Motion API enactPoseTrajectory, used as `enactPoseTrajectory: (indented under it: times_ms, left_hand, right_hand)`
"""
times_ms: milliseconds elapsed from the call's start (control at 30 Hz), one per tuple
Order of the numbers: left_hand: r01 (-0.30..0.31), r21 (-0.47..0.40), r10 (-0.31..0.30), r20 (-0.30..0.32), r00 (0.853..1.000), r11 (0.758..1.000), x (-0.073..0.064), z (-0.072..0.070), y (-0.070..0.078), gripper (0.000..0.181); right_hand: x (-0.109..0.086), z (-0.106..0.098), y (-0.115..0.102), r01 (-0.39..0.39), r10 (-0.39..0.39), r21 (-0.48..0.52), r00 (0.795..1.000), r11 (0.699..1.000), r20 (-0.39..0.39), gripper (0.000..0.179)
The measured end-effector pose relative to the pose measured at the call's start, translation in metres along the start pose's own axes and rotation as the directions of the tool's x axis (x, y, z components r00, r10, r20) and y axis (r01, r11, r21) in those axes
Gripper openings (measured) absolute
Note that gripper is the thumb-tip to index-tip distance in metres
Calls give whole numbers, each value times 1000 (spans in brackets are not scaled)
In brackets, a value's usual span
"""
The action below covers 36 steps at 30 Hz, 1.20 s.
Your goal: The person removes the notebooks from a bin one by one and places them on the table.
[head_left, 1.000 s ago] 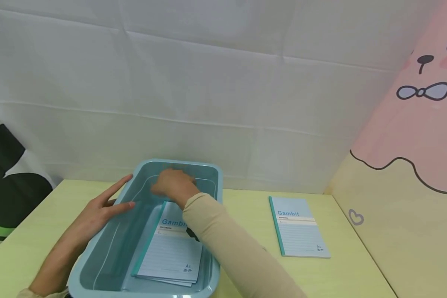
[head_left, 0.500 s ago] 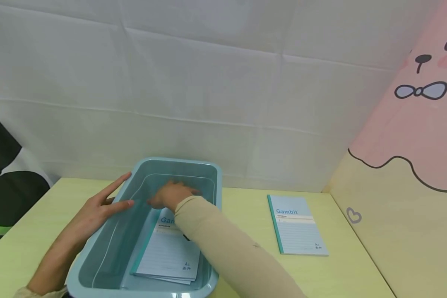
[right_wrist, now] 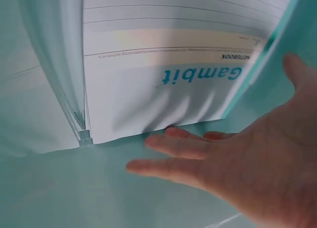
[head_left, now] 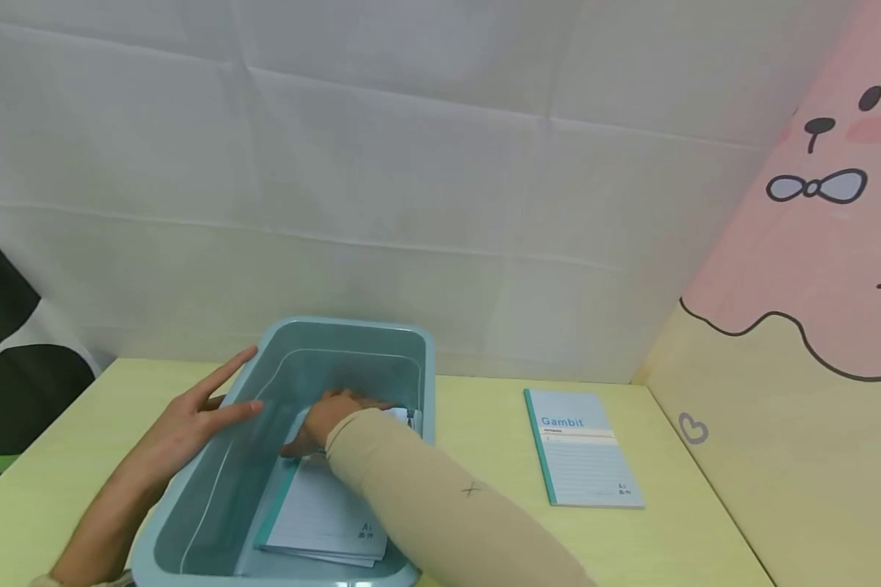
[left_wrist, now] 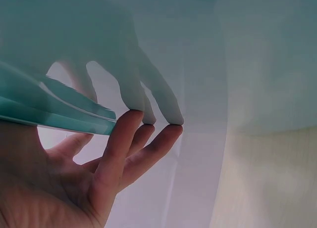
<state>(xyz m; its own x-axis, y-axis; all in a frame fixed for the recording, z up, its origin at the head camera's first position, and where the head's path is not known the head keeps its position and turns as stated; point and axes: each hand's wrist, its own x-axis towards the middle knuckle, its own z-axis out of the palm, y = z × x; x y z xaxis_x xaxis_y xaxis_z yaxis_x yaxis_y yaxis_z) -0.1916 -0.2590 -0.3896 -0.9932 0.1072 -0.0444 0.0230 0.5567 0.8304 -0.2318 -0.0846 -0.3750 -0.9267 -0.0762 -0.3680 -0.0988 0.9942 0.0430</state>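
Observation:
A blue-green plastic tub [head_left: 191, 489] stands on the table. My left hand [head_left: 191, 428] holds its left rim, with the thumb over the inside. In the left wrist view the fingertips [left_wrist: 173, 131] touch the tub's outer wall. Inside the tub lies a small stack of notebooks [head_left: 330, 505] with pale blue covers and green spines, their lower edges slightly uneven. My right hand [head_left: 326, 420] is down in the tub at the top end of the stack. In the right wrist view its fingers are spread beside the "Gambit" notebook [right_wrist: 163, 94], the thumb near the spine side.
A matching notebook [head_left: 583, 448] lies flat on the yellow table [head_left: 477, 456] to the right of the tub. White cloth [head_left: 382, 163] hangs behind. At the right stands a panel [head_left: 793, 456] with a pink cartoon figure.
My right hand has lowered into the tub and come nearer, now covering the top of the stack. The left hand keeps its place at the rim.

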Motion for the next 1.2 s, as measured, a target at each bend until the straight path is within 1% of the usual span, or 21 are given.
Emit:
enactPoseTrajectory:
  times_ms: [67,200,333,400,433,533,567,667,700,800,867,933,1000,1100,1200]
  left_hand:
    - [-2,3,2,-1,1000,1000,1,0,0,80]
    - [-8,14,8,-7,1000,1000,2,-1,0,80]
    - [-13,18,14,-11,1000,1000,1,-2,-1,79]
    - [-16,19,16,-12,1000,1000,0,-3,-2,79]
    - [-15,20,15,-13,1000,1000,0,-3,-2,79]
    - [-14,21,15,-10,1000,1000,-1,-4,-2,79]
    - [-15,21,15,-9,1000,1000,-2,-4,-2,79]
    - [-18,22,18,-7,1000,1000,-2,-4,-2,79]
    - [-17,21,18,-8,1000,1000,-2,-3,-2,79]
    - [-18,20,18,-10,1000,1000,-3,-3,-3,79]
    - [-13,18,13,-9,1000,1000,-3,-3,-4,78]
    - [-8,15,8,-8,1000,1000,-3,-3,-4,78]
    - [-4,16,5,-8,1000,1000,-3,-2,-5,78]
    - [-10,14,10,-7,1000,1000,-2,-1,-4,78]
    - [-18,13,18,-6,1000,1000,0,0,-3,78]
  right_hand:
    - [2,2,-1,8,-8,-23,1000,1000,-8,89]
    - [5,4,-5,23,-25,-105,999,994,-20,81]
    - [7,5,-11,11,-11,-123,1000,992,6,74]
    - [9,4,-13,19,-17,-121,1000,992,18,71]
    - [10,4,-14,24,-21,-125,999,992,26,70]
    - [11,3,-14,76,-72,-159,997,984,28,68]
    - [12,3,-13,89,-86,-159,996,983,20,68]
    - [12,3,-13,95,-95,-160,995,983,9,73]
    - [12,3,-14,88,-88,-158,996,984,8,75]
    - [13,1,-17,40,-37,-132,999,990,28,74]
    - [13,-1,-17,22,-19,-99,999,995,37,71]
    - [14,-1,-17,26,-23,-75,999,997,42,67]
    - [15,-1,-15,50,-48,-56,998,997,37,66]
    - [17,-1,-13,63,-60,-72,998,995,37,72]
    - [18,-3,-14,20,-15,-120,999,993,43,93]
